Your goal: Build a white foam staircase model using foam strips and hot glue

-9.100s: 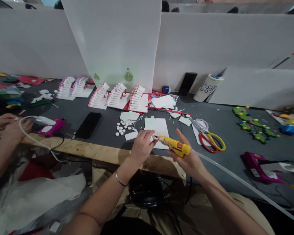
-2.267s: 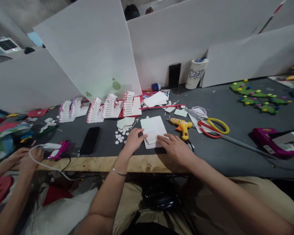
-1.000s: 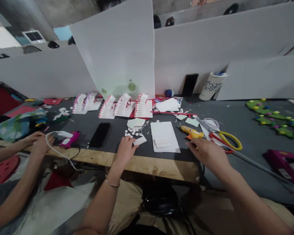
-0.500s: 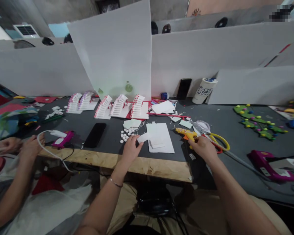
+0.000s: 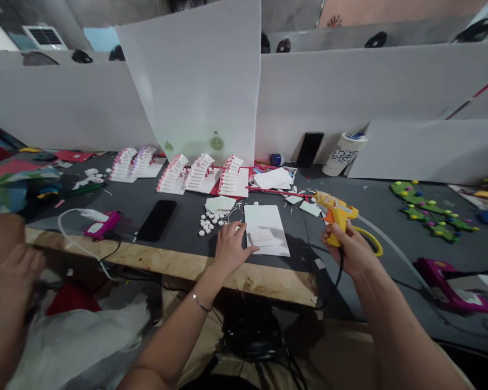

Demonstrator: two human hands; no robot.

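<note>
My right hand [image 5: 347,244] is wrapped around the handle of a yellow glue gun [image 5: 337,214], lifted off the table with its nozzle toward the left. My left hand [image 5: 232,245] rests at the left edge of a white board [image 5: 264,216], thumb and fingers apart. A sliver of white shows by its fingertips; what lies under them is hidden. On the board sits a small folded white piece [image 5: 261,237]. Several white pompoms [image 5: 211,221] lie just beyond my left hand. Yellow-handled scissors [image 5: 370,241] lie partly behind the glue gun.
A row of white stair-like models with red trim [image 5: 230,176] stands at the back. A black phone [image 5: 157,220] lies to the left, beside a magenta power strip [image 5: 103,225]. Another magenta strip [image 5: 451,284] is at right. A co-worker's hands [image 5: 18,271] are at far left.
My right hand has picked the glue gun up off the table. My left hand, which held a small white piece, has moved right to the board and opened. The co-worker's hands have shifted.
</note>
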